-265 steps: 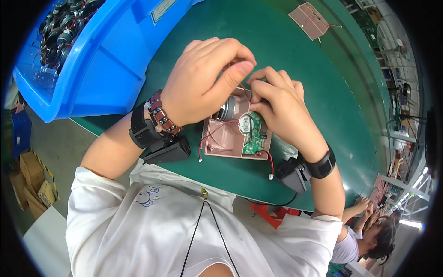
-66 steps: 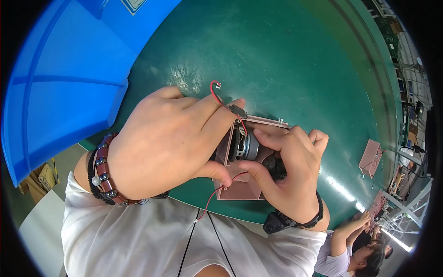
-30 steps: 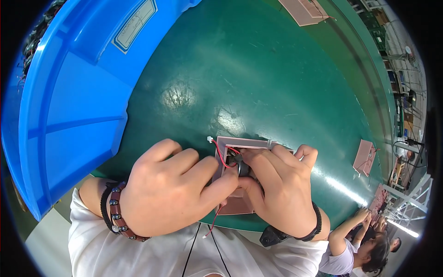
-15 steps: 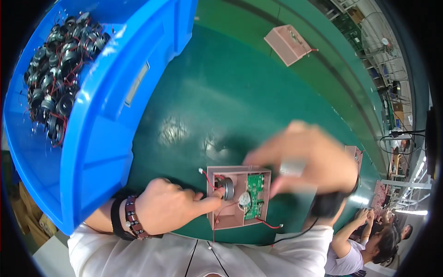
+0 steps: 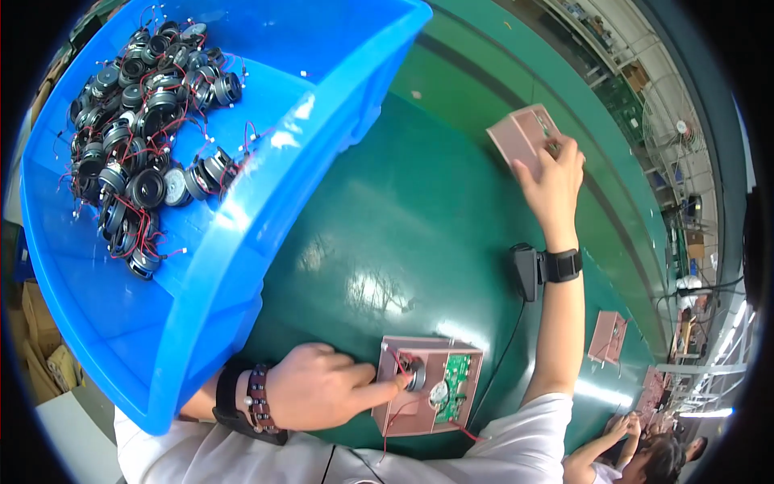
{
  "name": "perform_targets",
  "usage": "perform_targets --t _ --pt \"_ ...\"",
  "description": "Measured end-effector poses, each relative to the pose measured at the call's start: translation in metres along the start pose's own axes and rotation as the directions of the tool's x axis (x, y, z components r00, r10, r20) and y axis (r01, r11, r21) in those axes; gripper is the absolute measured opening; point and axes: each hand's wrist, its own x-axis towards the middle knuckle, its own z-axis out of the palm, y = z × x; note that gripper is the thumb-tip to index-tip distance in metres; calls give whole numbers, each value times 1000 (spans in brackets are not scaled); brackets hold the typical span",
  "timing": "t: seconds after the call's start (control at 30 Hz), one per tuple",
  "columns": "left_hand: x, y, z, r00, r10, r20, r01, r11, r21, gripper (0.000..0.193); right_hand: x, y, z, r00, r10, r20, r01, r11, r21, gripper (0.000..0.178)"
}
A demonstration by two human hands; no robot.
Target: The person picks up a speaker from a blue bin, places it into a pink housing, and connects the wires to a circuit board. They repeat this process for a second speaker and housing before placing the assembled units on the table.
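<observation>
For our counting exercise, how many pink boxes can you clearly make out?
3: a near box at the left hand, a far box at the right hand, and a third box farther right. More may hide among unclear pink shapes by the co-worker.

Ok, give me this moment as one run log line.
left hand: at speaker in near pink box | right hand: at far pink box, grip unclear | blue bin: holds many speakers
</observation>
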Motion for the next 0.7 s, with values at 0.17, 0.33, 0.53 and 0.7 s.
perform_targets --t 0.17,0.33,0.53,0.7 --pt "8 3 3 995 -1 -95 -3 999 -42 32 -32 -79 -57 970 -188 155 147 959 240 24" --pt "15 -2 2 978 -122 -171 98 985 -139 23 -47 -84 -83 910 -359 208 249 873 418 25" --pt "17 -7 5 950 -115 -290 82 989 -124 24 -67 -102 -135 743 -646 175 444 671 594 39" --pt "28 7 3 966 -74 -249 3 962 -272 21 -90 -114 -140 752 -659 9 547 631 550 38"
